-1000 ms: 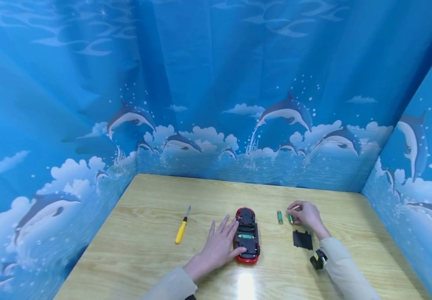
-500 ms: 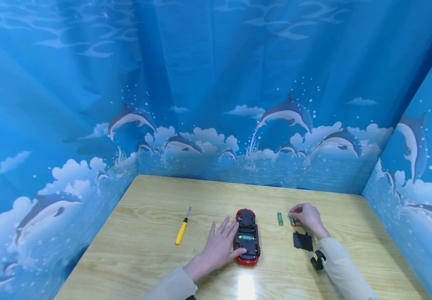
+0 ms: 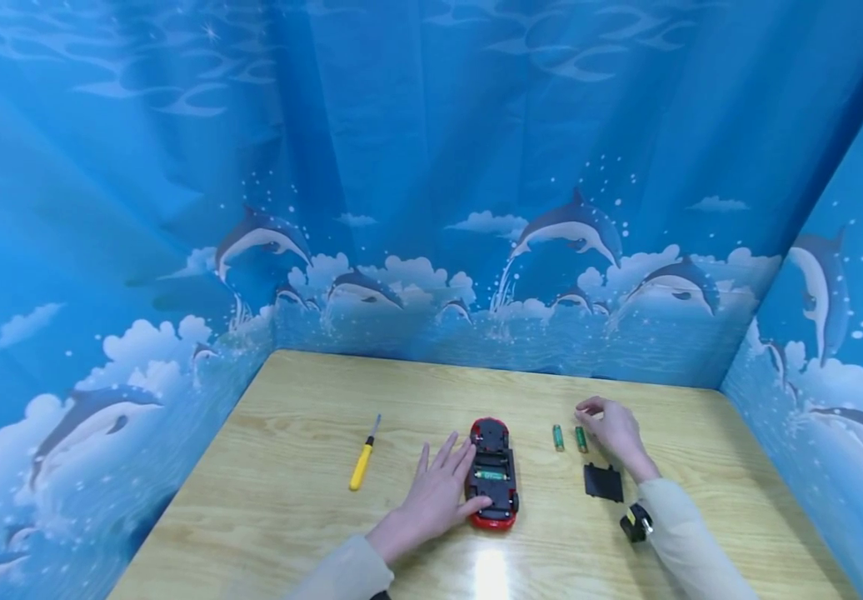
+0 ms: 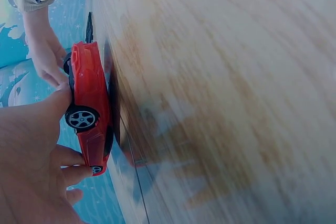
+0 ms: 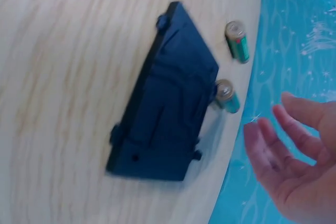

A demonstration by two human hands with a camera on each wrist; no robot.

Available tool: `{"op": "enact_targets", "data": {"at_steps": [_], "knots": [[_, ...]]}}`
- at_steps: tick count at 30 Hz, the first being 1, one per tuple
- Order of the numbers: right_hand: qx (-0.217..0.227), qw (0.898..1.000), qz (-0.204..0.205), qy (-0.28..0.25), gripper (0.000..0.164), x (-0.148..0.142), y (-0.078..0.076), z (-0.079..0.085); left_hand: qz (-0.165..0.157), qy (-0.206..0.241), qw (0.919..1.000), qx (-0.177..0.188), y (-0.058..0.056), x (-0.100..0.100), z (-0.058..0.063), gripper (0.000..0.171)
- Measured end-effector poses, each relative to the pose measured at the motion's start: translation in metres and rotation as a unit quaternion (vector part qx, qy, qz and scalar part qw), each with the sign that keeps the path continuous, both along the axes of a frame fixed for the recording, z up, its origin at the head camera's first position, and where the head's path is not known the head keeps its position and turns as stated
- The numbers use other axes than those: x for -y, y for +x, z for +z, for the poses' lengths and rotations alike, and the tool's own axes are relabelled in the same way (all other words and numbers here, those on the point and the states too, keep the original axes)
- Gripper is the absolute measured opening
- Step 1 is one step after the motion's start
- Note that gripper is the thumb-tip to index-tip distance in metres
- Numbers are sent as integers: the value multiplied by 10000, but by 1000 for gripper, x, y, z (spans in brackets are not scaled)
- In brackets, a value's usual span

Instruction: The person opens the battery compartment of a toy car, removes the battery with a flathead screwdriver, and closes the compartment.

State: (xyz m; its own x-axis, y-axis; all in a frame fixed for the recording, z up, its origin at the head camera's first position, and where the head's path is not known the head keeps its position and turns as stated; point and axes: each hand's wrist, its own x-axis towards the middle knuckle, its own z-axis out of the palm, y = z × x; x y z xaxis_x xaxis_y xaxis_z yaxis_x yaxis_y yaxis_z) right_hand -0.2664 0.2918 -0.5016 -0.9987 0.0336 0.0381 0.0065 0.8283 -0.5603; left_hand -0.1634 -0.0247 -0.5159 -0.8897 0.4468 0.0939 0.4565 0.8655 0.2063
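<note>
A red toy car [image 3: 493, 521] lies wheels up on the table, its battery compartment uncovered with one green battery [image 3: 491, 476] inside. Along its left side rests my left hand [image 3: 437, 487], fingers spread and straight, thumb over the car's near end; the left wrist view shows the fingers against the red body [image 4: 90, 85]. My right hand [image 3: 613, 429] is just beside two green batteries, the nearer [image 3: 581, 439] and the farther [image 3: 558, 437], which lie side by side. Its fingers are loosely bent and hold nothing, as the right wrist view confirms. Below it lies the black battery cover [image 3: 603, 482].
A yellow-handled screwdriver [image 3: 361, 464] lies left of the car, tip pointing away. The wooden table [image 3: 289, 533] ends at a blue dolphin-print curtain [image 3: 401, 292] at the back and sides. A small black camera [image 3: 636, 522] is strapped at the right wrist.
My right hand has let go of the battery nearest it, which now lies on the table, and has drawn slightly up and away. My left hand and the car have stayed put.
</note>
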Motion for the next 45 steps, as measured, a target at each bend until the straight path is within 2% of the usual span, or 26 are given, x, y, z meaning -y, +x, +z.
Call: {"op": "enact_targets", "data": {"at_steps": [3,9,14,22,28,33,39,45], "knots": [[-346,9992,116,-172,26,5,1,3,11,-26,10000,-18,0,0,0,83],[-606,9950,370,-704,25,20,7,13,18,-52,10000,10,0,0,-1,83],[-825,9907,707,-818,22,36,13,18,9,-73,10000,-7,-1,0,-1,83],[-759,9827,1338,-1034,22,73,27,19,10,-43,10000,47,-2,0,-1,83],[-635,9751,1818,-1099,20,101,41,20,-31,-2,10000,-57,-1,0,-1,82],[-559,9673,2321,-854,21,117,52,19,-72,-42,9999,-134,-1,1,-2,81],[-758,9520,2965,-37,15,127,61,16,-94,-81,9999,-82,-2,1,-2,81],[-1023,9402,3174,692,14,133,66,12,-82,-91,9999,-60,-2,2,-3,81]]}}
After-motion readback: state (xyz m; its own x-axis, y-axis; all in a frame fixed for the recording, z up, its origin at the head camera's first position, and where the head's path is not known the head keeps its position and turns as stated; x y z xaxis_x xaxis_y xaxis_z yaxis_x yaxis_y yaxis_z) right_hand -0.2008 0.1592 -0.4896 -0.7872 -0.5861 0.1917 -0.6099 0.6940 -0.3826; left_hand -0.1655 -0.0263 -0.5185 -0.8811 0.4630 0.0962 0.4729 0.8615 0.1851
